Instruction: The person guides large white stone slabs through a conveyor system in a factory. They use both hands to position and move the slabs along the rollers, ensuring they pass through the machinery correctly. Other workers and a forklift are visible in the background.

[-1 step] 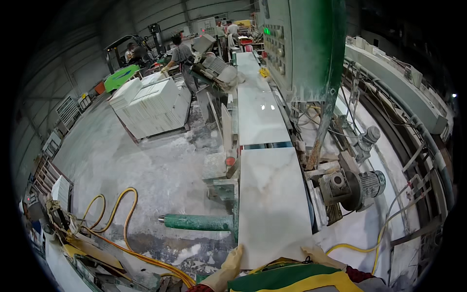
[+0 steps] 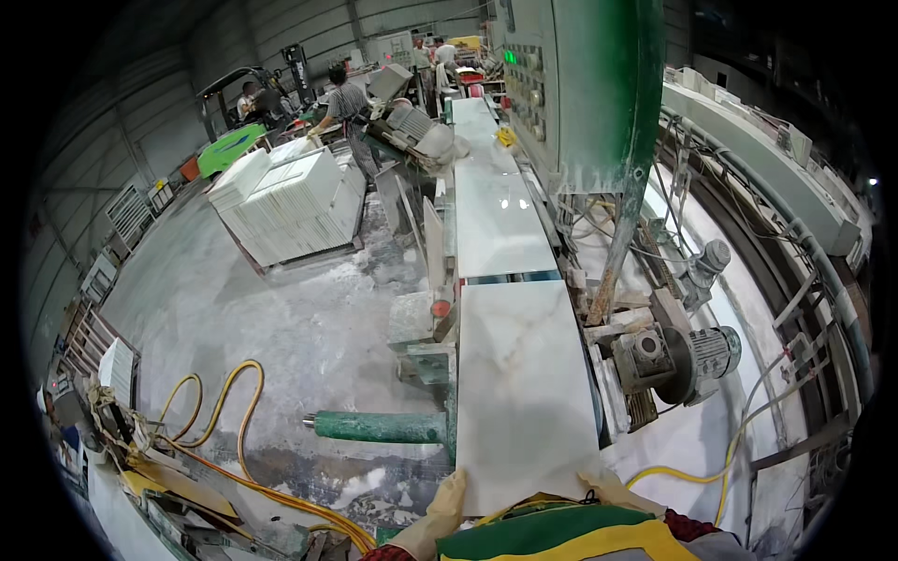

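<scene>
Left hand (image 2: 444, 507): at slab (image 2: 526, 374) corner; finger opening cannot be told
Right hand (image 2: 615, 491): likewise, partly behind apron (image 2: 552, 526)
Left side: green roller (image 2: 379, 427), hose (image 2: 318, 510)
Right side: motor (image 2: 714, 353), cabinet (image 2: 608, 93)

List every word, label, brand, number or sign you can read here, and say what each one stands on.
None can be read.
Cabinet: green light and controls show on its side; any lettering there is too small and blurred.
Front slab: faint veining, no lettering visible.
Motor: any marking is too small to make out.
</scene>
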Demonstrator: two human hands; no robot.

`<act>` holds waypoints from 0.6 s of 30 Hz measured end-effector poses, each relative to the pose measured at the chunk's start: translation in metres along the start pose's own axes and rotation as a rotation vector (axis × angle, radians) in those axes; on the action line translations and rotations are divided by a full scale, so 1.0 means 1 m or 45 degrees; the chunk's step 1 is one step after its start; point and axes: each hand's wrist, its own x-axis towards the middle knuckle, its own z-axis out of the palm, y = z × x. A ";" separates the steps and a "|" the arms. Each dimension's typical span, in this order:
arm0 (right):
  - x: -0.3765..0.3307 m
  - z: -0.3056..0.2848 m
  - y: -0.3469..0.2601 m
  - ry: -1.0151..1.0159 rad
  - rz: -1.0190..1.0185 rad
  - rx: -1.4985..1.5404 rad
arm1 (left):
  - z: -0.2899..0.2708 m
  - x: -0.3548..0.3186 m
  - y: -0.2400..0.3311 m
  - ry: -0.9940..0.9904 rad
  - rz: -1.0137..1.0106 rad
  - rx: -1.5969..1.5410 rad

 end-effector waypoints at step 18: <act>0.024 -0.012 -0.099 -0.053 0.048 0.474 | 0.018 0.038 -0.003 0.158 0.374 0.400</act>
